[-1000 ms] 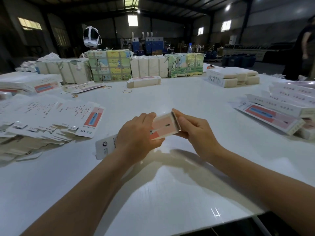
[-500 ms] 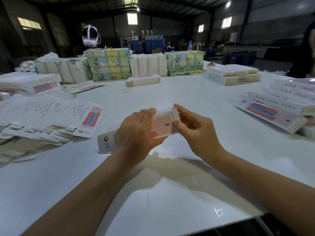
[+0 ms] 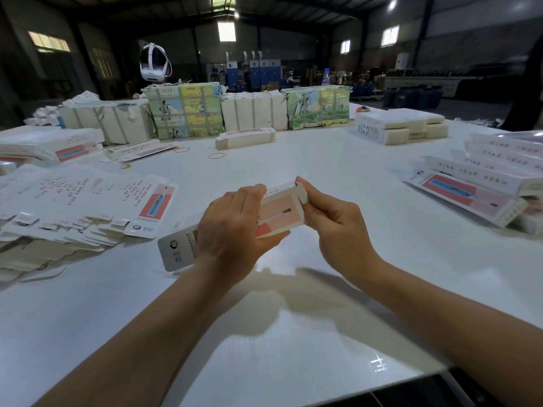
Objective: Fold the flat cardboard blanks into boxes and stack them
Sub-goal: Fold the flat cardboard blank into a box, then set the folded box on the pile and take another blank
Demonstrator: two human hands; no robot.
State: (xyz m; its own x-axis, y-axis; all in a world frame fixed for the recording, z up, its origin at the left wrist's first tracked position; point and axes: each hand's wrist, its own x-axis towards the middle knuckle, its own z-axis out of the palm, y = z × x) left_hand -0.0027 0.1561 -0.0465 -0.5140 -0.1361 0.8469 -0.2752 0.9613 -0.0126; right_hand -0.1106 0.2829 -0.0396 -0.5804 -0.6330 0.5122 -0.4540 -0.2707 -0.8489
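Head view: glossy white bench [image 3: 323, 171] in a dim warehouse, flat blanks [image 3: 82, 207] piled left. A half-folded box [image 3: 279, 214] is gripped mid-frame by left hand [image 3: 232, 230] and right hand [image 3: 335, 227] fingers.

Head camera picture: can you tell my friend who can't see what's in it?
Two hands fold a long cardboard box above a white table: the left hand grips its middle while the right hand pinches the end flap. Flat blanks lie spread at left, finished boxes are stacked at right, and wrapped bundles line the far edge.
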